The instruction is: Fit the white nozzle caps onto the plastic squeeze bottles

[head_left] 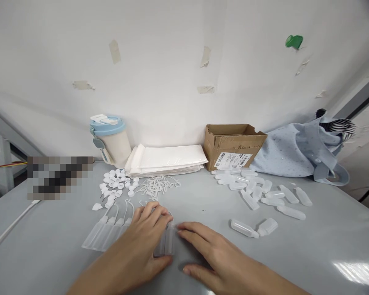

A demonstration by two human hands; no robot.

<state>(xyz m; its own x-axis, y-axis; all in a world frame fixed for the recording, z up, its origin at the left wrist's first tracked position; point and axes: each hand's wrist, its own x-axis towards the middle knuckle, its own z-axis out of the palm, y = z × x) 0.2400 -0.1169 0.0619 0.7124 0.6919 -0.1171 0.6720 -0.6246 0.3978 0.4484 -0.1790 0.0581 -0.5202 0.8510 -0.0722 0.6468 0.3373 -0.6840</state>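
A row of small clear plastic bottles lies side by side at the front left, thin white tubes curving out of their necks. My left hand arches over the right part of this row and hides some bottles. Its index finger is at the neck and its thumb at the base of the end bottle, gripping it lengthwise. Close to that bottle's right side, my right hand has its fingers stretched out and thumb apart, holding nothing. Whether its fingertips touch the bottle I cannot tell.
Behind the row lie white nozzle caps and a heap of thin tubes. Loose bottles are scattered on the right. Along the wall stand a cup, white packets, a cardboard box and a blue bag.
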